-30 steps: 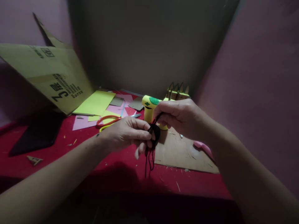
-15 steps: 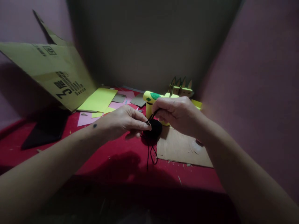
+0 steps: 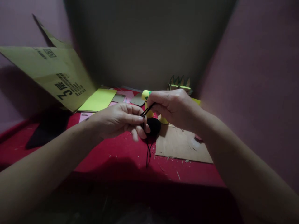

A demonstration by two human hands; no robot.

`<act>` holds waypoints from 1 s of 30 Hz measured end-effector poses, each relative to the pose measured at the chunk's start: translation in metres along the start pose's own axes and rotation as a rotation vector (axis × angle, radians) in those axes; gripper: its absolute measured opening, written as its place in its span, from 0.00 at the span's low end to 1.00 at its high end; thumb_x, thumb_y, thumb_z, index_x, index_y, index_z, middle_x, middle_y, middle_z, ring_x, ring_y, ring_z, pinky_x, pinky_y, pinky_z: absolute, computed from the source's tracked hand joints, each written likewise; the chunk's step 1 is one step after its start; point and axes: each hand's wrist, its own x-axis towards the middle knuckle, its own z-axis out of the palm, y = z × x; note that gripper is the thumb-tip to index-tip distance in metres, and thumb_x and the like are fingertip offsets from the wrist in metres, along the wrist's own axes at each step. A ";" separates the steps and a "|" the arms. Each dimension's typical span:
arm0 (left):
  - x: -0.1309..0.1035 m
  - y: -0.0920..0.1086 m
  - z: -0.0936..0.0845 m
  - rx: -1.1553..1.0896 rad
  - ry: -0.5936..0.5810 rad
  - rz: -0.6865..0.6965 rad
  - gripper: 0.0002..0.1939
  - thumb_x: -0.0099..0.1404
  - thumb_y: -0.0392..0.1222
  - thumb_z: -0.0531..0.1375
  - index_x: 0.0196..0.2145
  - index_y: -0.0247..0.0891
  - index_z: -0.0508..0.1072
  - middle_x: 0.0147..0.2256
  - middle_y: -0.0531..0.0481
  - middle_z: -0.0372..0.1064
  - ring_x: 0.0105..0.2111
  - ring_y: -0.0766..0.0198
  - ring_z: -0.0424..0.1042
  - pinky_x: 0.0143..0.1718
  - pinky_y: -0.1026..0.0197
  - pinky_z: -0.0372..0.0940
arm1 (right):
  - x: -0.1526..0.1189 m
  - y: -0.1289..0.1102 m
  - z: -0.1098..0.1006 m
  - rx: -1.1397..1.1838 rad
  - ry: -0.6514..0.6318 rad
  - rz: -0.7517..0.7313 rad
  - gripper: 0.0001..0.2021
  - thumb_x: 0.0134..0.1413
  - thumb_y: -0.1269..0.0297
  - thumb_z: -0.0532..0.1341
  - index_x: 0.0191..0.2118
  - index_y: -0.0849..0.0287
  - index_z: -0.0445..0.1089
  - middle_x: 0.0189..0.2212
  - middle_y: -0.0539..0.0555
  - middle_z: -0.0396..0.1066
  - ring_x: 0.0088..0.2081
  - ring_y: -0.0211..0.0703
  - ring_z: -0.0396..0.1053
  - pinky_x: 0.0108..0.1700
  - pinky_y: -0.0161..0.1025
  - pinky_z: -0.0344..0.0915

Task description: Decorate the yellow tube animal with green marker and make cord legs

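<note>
Black cord (image 3: 147, 110) runs between my two hands, several strands side by side. My left hand (image 3: 126, 119) pinches it between thumb and forefinger, the other fingers curled loosely beneath. Higher and to the right, my right hand (image 3: 171, 104) grips the strands with its fingertips. Loose cord ends hang below my left fingers over the red table. Just behind the fingers lies a round black thing (image 3: 153, 126), perhaps a ball of the cord. A yellow tube with green shapes (image 3: 146, 94) stands behind, partly hidden by my right hand.
A brown board (image 3: 182, 144) lies on the red tablecloth (image 3: 112, 166) among small scraps. Yellow paper (image 3: 98, 99) and a leaning cardboard box (image 3: 63, 74) are at the left. Pointed pieces (image 3: 181, 82) stand at the back. A dark flat thing (image 3: 48, 132) lies far left.
Both hands have moved slightly up and left with the cord. The lower fingers of my left hand have spread and now show beneath the strands.
</note>
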 end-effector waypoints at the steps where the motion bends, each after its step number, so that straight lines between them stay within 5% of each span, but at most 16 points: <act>1: -0.001 0.000 0.001 -0.005 0.000 -0.009 0.04 0.60 0.34 0.68 0.32 0.29 0.80 0.27 0.39 0.81 0.24 0.59 0.80 0.22 0.68 0.73 | 0.000 0.000 0.000 0.000 0.007 -0.003 0.10 0.56 0.77 0.54 0.29 0.60 0.69 0.23 0.45 0.63 0.25 0.29 0.57 0.28 0.30 0.53; 12: -0.014 0.001 0.002 0.038 0.039 0.001 0.07 0.62 0.36 0.68 0.38 0.32 0.81 0.27 0.45 0.80 0.24 0.62 0.79 0.26 0.67 0.75 | 0.000 -0.002 0.000 0.072 0.019 0.009 0.11 0.55 0.80 0.53 0.29 0.60 0.69 0.21 0.44 0.63 0.24 0.29 0.57 0.27 0.30 0.52; 19: -0.018 0.005 0.001 0.202 0.094 0.015 0.07 0.63 0.39 0.67 0.29 0.34 0.82 0.18 0.47 0.75 0.17 0.67 0.73 0.19 0.71 0.68 | -0.010 0.011 0.009 0.231 0.059 0.124 0.09 0.56 0.78 0.56 0.30 0.58 0.68 0.21 0.44 0.65 0.23 0.30 0.62 0.29 0.30 0.59; 25: -0.014 0.009 0.002 0.408 0.124 -0.072 0.11 0.63 0.40 0.65 0.23 0.35 0.78 0.15 0.48 0.72 0.12 0.66 0.69 0.14 0.69 0.64 | -0.023 0.023 0.019 0.702 -0.078 0.482 0.06 0.57 0.76 0.58 0.32 0.59 0.66 0.21 0.46 0.68 0.20 0.32 0.67 0.23 0.31 0.67; 30: -0.004 0.007 0.004 0.512 0.124 -0.071 0.13 0.62 0.38 0.64 0.20 0.37 0.75 0.13 0.51 0.69 0.11 0.65 0.68 0.12 0.69 0.63 | -0.029 0.008 0.010 0.508 0.388 0.534 0.06 0.59 0.76 0.59 0.38 0.59 0.66 0.31 0.49 0.71 0.21 0.27 0.66 0.20 0.27 0.60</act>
